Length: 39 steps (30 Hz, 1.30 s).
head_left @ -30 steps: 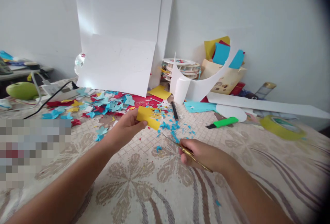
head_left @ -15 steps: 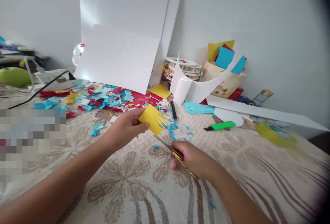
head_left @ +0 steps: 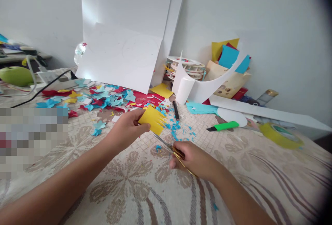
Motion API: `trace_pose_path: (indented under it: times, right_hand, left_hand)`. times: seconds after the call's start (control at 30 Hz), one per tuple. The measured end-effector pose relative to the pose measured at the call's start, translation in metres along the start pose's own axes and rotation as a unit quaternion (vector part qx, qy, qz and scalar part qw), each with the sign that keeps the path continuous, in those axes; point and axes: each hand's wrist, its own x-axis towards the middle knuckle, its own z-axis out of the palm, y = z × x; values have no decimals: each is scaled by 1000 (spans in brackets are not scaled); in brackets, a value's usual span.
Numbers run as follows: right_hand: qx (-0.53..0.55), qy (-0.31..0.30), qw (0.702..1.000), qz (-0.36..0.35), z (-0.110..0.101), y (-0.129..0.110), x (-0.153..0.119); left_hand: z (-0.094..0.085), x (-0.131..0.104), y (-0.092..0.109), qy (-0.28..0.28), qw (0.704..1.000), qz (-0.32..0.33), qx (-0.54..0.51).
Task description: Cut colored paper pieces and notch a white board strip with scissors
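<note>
Between thumb and fingers, my left hand (head_left: 132, 124) pinches a piece of yellow paper (head_left: 151, 119) whose right edge is cut into thin fringe strips. My right hand (head_left: 189, 157) is closed round the gold handles of a pair of scissors (head_left: 167, 146). The blades point up and left, with their tips at the lower edge of the yellow paper; whether they touch it I cannot tell. Small blue paper scraps (head_left: 176, 130) lie on the cloth just beyond the scissors. A black pen-like stick (head_left: 175, 111) rests behind them.
Blue, red and white paper cutouts (head_left: 103, 99) pile up at the back left. A green box cutter (head_left: 225, 126) and yellow tape roll (head_left: 281, 136) lie right on the patterned tablecloth (head_left: 124, 180). White boards (head_left: 121, 59) lean on the wall. A curled white sheet (head_left: 202, 90) stands behind.
The view has shifted slightly. The yellow paper is turned a little in my left hand, and its fringe strips look less spread. Both hands keep their holds.
</note>
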Motion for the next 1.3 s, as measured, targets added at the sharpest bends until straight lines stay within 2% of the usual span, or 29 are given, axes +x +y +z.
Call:
trace_pose_path:
  times: [0.5,0.8,1.3]
  right_hand:
    - [-3,10,999,-34,0,4,1]
    - [2,1,999,-36,0,2,2]
    - [-25,11,999,-30,-3,-1,2]
  left_hand:
    - [2,3,-5,-52,997,-31,-50]
    - [3,3,-6,-41,998,-29,-26]
    - [6,2,-7,-25,998,-45,-43]
